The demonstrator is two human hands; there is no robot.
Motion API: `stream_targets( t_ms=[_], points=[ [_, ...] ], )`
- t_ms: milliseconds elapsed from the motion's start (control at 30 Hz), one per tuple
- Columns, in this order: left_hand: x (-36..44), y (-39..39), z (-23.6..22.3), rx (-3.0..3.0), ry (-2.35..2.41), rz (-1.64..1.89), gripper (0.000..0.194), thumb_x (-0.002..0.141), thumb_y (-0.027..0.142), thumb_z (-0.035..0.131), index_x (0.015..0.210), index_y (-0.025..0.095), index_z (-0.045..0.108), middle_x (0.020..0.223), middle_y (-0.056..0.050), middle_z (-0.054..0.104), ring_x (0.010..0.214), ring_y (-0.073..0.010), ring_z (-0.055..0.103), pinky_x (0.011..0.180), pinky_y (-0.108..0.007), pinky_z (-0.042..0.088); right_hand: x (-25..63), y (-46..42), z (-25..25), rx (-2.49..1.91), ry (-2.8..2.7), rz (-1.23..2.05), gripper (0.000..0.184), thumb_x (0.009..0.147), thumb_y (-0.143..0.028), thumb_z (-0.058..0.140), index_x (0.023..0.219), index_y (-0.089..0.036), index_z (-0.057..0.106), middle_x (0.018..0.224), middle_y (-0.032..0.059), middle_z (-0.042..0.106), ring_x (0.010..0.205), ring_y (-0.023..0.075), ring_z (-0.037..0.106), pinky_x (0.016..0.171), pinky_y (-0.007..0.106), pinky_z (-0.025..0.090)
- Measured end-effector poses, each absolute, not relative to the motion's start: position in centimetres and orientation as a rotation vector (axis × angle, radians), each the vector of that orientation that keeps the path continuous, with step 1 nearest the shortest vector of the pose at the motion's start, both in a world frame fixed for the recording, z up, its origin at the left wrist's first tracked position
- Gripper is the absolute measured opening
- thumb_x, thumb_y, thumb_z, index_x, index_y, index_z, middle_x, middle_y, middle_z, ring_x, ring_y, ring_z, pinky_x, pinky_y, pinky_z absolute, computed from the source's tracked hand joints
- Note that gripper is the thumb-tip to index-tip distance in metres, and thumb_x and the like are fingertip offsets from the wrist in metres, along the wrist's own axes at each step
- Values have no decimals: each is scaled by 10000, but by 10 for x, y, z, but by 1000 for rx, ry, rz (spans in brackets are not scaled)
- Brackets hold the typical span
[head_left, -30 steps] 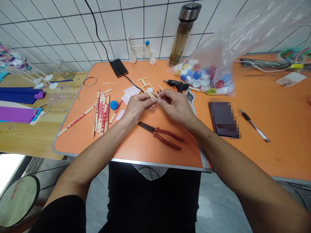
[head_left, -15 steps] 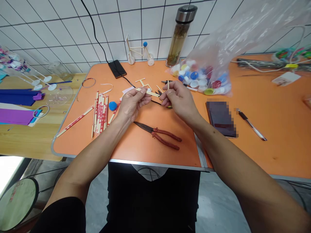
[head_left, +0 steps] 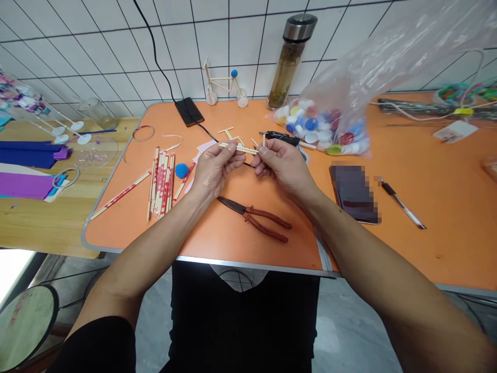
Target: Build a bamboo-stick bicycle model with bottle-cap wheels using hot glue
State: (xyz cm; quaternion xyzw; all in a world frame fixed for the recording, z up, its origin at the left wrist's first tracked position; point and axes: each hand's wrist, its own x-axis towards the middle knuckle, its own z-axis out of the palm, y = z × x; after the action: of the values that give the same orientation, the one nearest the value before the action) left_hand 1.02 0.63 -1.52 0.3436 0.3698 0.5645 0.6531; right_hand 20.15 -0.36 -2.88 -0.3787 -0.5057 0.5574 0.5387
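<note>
Left hand (head_left: 215, 168) and right hand (head_left: 284, 167) are drawing closer above the pliers (head_left: 253, 218), their fingers (head_left: 232, 147) pinching a thin wooden stick (head_left: 238, 148) between them; a slackening pinch risks dropping it onto the glue gun (head_left: 280, 137).

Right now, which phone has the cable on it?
The farther phone, with the black cable lying across it; the other phone, pixelated, has no cable on it.

Pliers (head_left: 252, 219) landmark | beyond: probably chopstick piece (head_left: 243, 149), partly hidden by fingers (head_left: 229, 148) | right: phone (head_left: 353, 192), pixelated | beyond right: plastic bag (head_left: 388, 57), cut off at top
</note>
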Motion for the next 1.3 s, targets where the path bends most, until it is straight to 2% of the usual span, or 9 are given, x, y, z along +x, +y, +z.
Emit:
stream_targets(
  t_ms=[333, 500, 567, 633, 700, 767, 933, 1200, 1300],
  points=[
    [11, 6, -19, 783, 808, 1298, 96, 980, 215, 909, 951, 164, 832, 824, -7, 848, 738, -106, 835, 739, -165, 652, 199, -7, -26, -888, -1162, 1346, 638, 754, -739, 1031, 957, -232, 701, 798, 2, 787, 599, 105, 659, 573, 214, 549],
    [10, 6, -18, 781, 814, 1307, 96, 992, 219, 899, 968, 160, 827, 835, -12, 854, 742, -110, 843, 739, -167, 651, 200, -6, -28, -944, -1141, 1327, 431, 878, -562, 929, 1046, -252, 680, 815, -16, 753, 629, 119, 651, 589, 233, 543],
    [11, 5, -16, 779, 830, 1296, 105, 990, 228, 905, 982, 161, 824, 845, -16, 861, 756, -115, 851, 740, -164, 649, 199, -6, -27, -955, -1132, 1314, 333, 903, -487, 870, 1009, -256, 654, 785, -37, 687, 595, 107, 577, 572, 234, 516],
    [11, 5, -15, 772, 841, 1285, 112, 987, 230, 908, 987, 160, 820, 860, -25, 868, 780, -127, 864, 738, -167, 650, 197, -8, -26, -957, -1133, 1305, 287, 922, -460, 833, 979, -262, 633, 717, -69, 550, 551, 99, 447, 534, 232, 448],
    [12, 4, -13, 765, 845, 1283, 114, 987, 225, 908, 983, 156, 817, 863, -32, 869, 799, -140, 874, 736, -173, 652, 195, -10, -25, -965, -1147, 1292, 319, 948, -507, 825, 958, -267, 616, 691, -83, 421, 547, 103, 346, 508, 235, 362],
    [12, 3, -12, 761, 845, 1285, 103, 993, 214, 900, 980, 155, 816, 845, -27, 861, 804, -144, 877, 733, -175, 651, 194, -12, -24, -991, -1178, 1262, 417, 963, -614, 831, 937, -269, 598, 700, -78, 380, 560, 109, 313, 502, 247, 298],
    [13, 2, -13, 753, 827, 1294, 68, 1025, 169, 849, 969, 157, 812, 818, -12, 847, 780, -140, 871, 726, -184, 653, 193, -15, -23, -1074, -1332, 1113, 586, 964, -783, 813, 861, -269, 552, 718, -51, 418, 612, 134, 355, 534, 285, 290],
    [16, -1, -14, 778, 821, 1248, 99, 1004, 220, 891, 995, 167, 809, 863, -21, 863, 813, -143, 872, 778, -200, 661, 198, -11, -26, -1127, -1388, 946, 466, 988, -655, 808, 859, -248, 622, 732, -26, 488, 683, 157, 400, 605, 313, 278],
    [13, 1, -11, 781, 821, 1235, 234, 1038, 386, 876, 1033, 159, 817, 930, -60, 885, 830, -148, 871, 807, -207, 667, 203, -7, -26, -1129, -1380, 935, 456, 986, -652, 819, 879, -247, 638, 724, -29, 488, 666, 155, 389, 606, 316, 271]
  ],
)
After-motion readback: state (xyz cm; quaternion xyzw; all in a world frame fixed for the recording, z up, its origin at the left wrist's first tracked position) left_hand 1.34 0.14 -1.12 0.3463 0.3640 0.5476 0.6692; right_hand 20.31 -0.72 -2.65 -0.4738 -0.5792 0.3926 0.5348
